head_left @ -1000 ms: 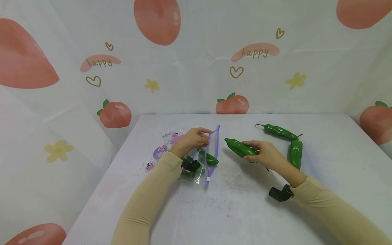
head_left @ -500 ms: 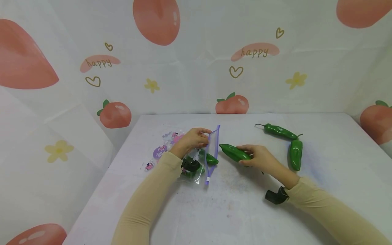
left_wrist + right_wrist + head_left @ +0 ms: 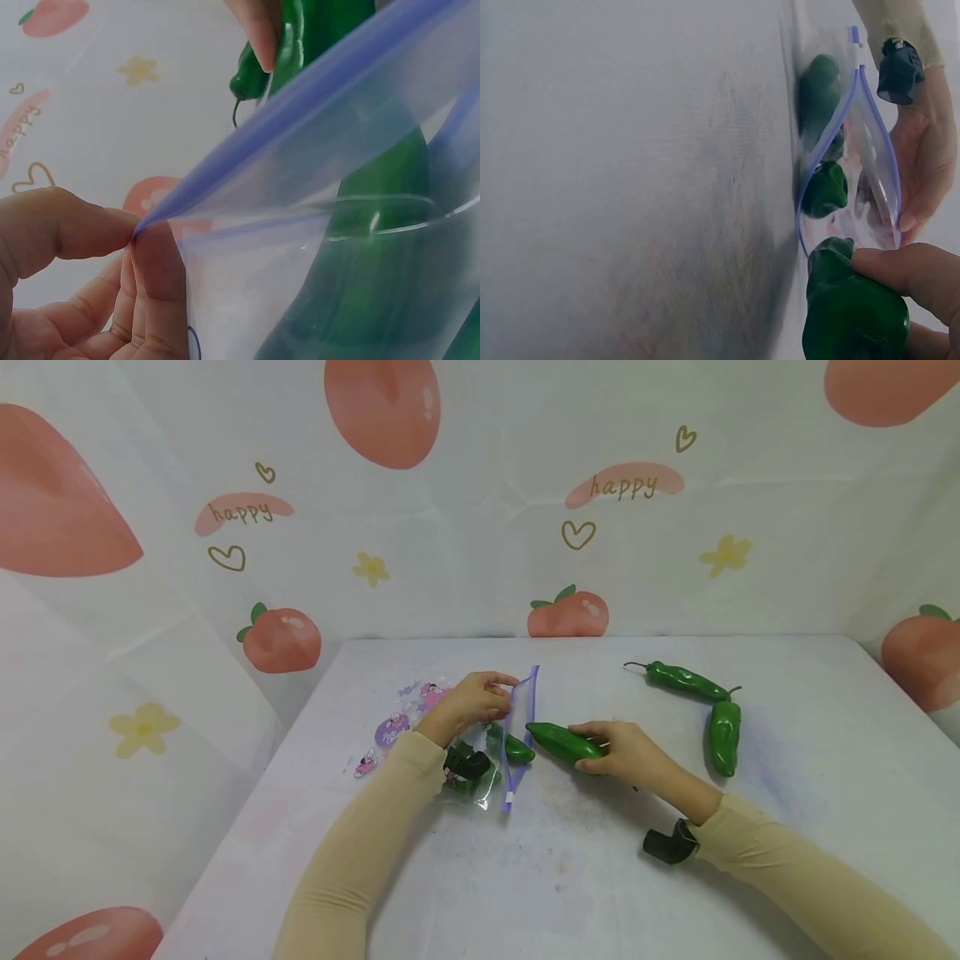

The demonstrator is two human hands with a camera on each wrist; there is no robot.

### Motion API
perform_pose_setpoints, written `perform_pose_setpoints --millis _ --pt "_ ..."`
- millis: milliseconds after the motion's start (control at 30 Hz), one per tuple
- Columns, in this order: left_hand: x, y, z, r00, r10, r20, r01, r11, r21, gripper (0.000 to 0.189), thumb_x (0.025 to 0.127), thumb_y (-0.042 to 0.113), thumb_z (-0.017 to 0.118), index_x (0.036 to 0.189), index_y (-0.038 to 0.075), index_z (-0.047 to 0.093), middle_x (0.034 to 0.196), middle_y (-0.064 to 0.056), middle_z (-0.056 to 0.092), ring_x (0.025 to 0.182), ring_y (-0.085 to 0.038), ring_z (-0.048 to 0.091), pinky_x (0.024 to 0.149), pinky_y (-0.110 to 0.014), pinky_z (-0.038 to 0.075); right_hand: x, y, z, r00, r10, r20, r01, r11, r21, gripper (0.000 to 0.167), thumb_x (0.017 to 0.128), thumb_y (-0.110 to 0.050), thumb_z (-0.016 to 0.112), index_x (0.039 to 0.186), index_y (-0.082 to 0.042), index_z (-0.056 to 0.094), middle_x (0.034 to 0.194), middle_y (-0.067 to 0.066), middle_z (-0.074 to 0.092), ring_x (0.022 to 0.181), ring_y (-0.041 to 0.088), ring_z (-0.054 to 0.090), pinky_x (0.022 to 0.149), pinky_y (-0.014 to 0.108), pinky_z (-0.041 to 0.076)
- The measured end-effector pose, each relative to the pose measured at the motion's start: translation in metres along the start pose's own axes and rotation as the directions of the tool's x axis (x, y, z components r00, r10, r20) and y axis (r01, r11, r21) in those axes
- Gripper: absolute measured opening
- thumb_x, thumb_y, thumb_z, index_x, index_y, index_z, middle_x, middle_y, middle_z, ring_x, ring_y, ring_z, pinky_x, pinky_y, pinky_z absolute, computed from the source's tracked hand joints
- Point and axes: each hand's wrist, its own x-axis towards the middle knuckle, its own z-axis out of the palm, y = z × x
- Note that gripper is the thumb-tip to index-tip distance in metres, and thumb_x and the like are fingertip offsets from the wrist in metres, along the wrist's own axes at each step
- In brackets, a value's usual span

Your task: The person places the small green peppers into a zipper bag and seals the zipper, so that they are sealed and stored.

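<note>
My left hand (image 3: 474, 700) pinches the purple zip edge of a clear zip bag (image 3: 247, 277), between thumb and fingers in the left wrist view. The bag's mouth gapes towards the right, as the right wrist view shows. Inside lie several green peppers, one of them a pepper (image 3: 826, 189) with its end at the opening. In my right hand (image 3: 626, 753) is another green pepper (image 3: 558, 742), gripped near its stem end. Its tip points left and overlaps the bag's purple edge (image 3: 533, 693) in the head view.
Two more green peppers lie at the right back of the white table (image 3: 585, 877): one pepper (image 3: 686, 681) crosswise, the other pepper (image 3: 724, 739) lengthwise. A patterned cloth (image 3: 465, 568) hangs behind. Black wrist cameras sit on both sleeves.
My right hand has moved left and slightly nearer me with its pepper, bringing the tip to the bag's mouth. My left hand and the bag stay put.
</note>
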Motion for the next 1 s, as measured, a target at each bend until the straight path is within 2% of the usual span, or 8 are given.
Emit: perform_pose_setpoints --millis 167,333,567,867,1000 --pt "0.002 0.0 0.0 1.0 -0.009 -0.007 0.009 1.0 -0.007 0.05 0.085 -0.007 0.06 0.134 0.001 0.053 0.098 -0.011 0.058 0.067 -0.012 0.058 0.06 -0.019 0.048 0.002 -0.002 0.002 1.0 -0.003 0.023 0.003 1.0 0.009 0.054 0.084 -0.018 0.075 0.134 -0.006 0.058 0.127 0.019 0.061 0.108 0.031 0.06 0.091 0.047 0.051" --pt "0.001 0.002 0.0 1.0 -0.015 -0.014 0.015 1.0 -0.002 0.05 0.085 -0.007 0.06 0.134 0.002 0.053 0.094 -0.007 0.057 0.067 -0.012 0.058 0.059 -0.02 0.047 0.004 -0.003 0.005 0.999 -0.031 0.025 0.031 1.0 -0.002 0.053 0.083 -0.018 0.075 0.132 -0.005 0.058 0.125 0.018 0.062 0.107 0.029 0.061 0.09 0.047 0.051" --pt "0.001 0.002 0.0 1.0 -0.013 -0.006 0.012 1.0 -0.012 0.05 0.084 -0.008 0.06 0.134 0.001 0.053 0.098 -0.011 0.057 0.067 -0.012 0.057 0.059 -0.019 0.048 0.006 -0.004 0.01 0.998 -0.048 0.035 0.048 0.999 -0.01 0.052 0.083 -0.017 0.075 0.131 -0.004 0.059 0.125 0.017 0.062 0.104 0.027 0.061 0.089 0.047 0.051" --pt "0.001 0.0 0.0 1.0 -0.01 -0.005 0.01 1.0 -0.004 0.051 0.085 -0.007 0.061 0.135 0.0 0.053 0.116 -0.022 0.057 0.074 -0.013 0.057 0.075 -0.025 0.055 0.006 -0.006 0.013 0.996 -0.081 0.038 0.081 0.997 -0.006 0.048 0.082 -0.016 0.076 0.127 -0.004 0.062 0.117 0.013 0.066 0.098 0.022 0.06 0.088 0.045 0.052" --pt "0.002 0.0 0.001 1.0 -0.008 -0.006 0.008 1.0 -0.007 0.05 0.085 -0.007 0.06 0.134 0.0 0.053 0.119 -0.024 0.055 0.075 -0.013 0.057 0.072 -0.023 0.054 0.007 -0.007 0.014 0.995 -0.091 0.045 0.091 0.996 0.005 0.048 0.082 -0.017 0.076 0.126 -0.004 0.062 0.116 0.014 0.067 0.097 0.021 0.062 0.086 0.043 0.053"
